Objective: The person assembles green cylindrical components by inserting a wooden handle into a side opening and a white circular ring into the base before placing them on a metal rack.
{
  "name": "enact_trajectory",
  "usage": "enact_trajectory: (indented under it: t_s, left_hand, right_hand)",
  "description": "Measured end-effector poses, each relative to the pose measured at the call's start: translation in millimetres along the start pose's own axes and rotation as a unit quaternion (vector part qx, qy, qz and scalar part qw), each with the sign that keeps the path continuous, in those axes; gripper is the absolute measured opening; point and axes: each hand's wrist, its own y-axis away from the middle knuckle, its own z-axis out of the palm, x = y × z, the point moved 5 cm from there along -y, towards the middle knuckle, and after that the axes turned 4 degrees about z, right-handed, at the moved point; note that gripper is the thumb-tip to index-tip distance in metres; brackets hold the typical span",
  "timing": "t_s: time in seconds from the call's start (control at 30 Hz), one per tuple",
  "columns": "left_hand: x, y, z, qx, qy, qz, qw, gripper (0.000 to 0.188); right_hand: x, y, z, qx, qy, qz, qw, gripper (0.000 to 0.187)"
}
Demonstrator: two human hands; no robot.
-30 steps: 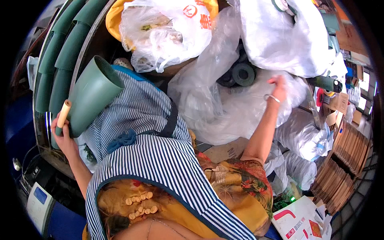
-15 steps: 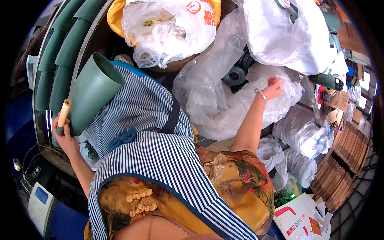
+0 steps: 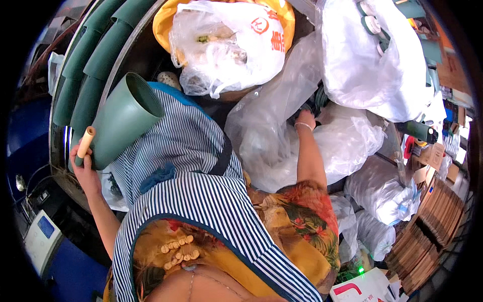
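My left hand (image 3: 84, 160) is closed at the lower end of a green, open-topped cylindrical vessel (image 3: 119, 123). A short tan tubular handle (image 3: 86, 142) stands up from a green base at those fingers. The vessel leans against my striped apron, its open end up and to the right. My right hand (image 3: 306, 120) reaches into a clear plastic bag (image 3: 266, 156), among dark round parts (image 3: 320, 98). Its fingers are mostly hidden there, so I cannot tell whether they grip a part.
More green cylindrical vessels (image 3: 95, 65) stand in rows at the left. A white plastic bag (image 3: 236, 50) lies ahead in a yellow container; another white bag (image 3: 375, 65) holding green and white parts is at the far right. Stacked cardboard (image 3: 427, 201) stands to the right.
My right hand has moved left from above the clear bag and down among the dark parts, covering some. My left hand keeps hold of the green vessel. The view has shifted slightly.
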Motion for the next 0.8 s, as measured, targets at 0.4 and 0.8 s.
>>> enact_trajectory:
  t_s: [0.4,0.8]
  left_hand:
    - [20,-8,2,0.144,0.074,0.059,0.985,0.027]
    - [-3,74,-56,0.213,0.214,-0.042,0.953,0.022]
  right_hand:
    - [-173,256,-235,-0.116,-0.573,-0.39,0.711,0.041]
    - [-229,328,-230,0.133,-0.336,-0.62,0.697,0.057]
